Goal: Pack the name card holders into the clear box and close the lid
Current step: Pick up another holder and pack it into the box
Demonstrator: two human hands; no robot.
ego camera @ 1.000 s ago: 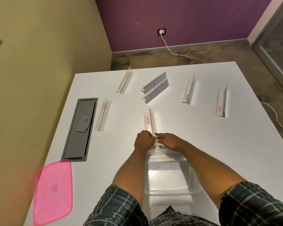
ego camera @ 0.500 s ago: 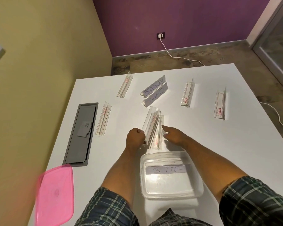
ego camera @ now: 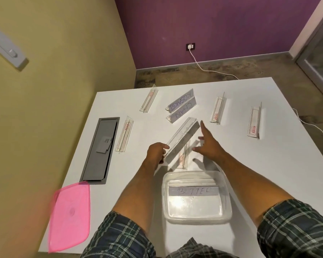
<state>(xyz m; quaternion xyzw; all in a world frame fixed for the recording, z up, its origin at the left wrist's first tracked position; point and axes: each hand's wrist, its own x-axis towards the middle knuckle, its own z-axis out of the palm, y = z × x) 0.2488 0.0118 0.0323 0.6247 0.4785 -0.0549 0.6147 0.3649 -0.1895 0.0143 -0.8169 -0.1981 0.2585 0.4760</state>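
Note:
My left hand (ego camera: 155,152) grips the near end of a clear name card holder (ego camera: 183,137), lifted and tilted over the white table (ego camera: 231,164). My right hand (ego camera: 208,144) hovers beside it with fingers spread and holds nothing. Another clear holder (ego camera: 183,158) lies on the table under them. The clear box (ego camera: 196,196) stands open just in front of me, with a holder labelled "BOTTER" (ego camera: 193,191) lying inside. The pink lid (ego camera: 70,215) lies at the table's near left edge. Several more holders sit farther back, among them the two labelled "KOSAKSI" (ego camera: 180,100) and "CHAN" (ego camera: 182,112).
A grey cable hatch (ego camera: 99,149) is set into the table at the left. Empty holders lie at the far left (ego camera: 149,98), left (ego camera: 125,135), centre right (ego camera: 217,110) and far right (ego camera: 254,121). A white cable (ego camera: 203,67) runs across the floor from a wall socket.
My left hand has lifted one holder off the table and tilted it up. My right hand has let go and spread its fingers. The view has shifted slightly.

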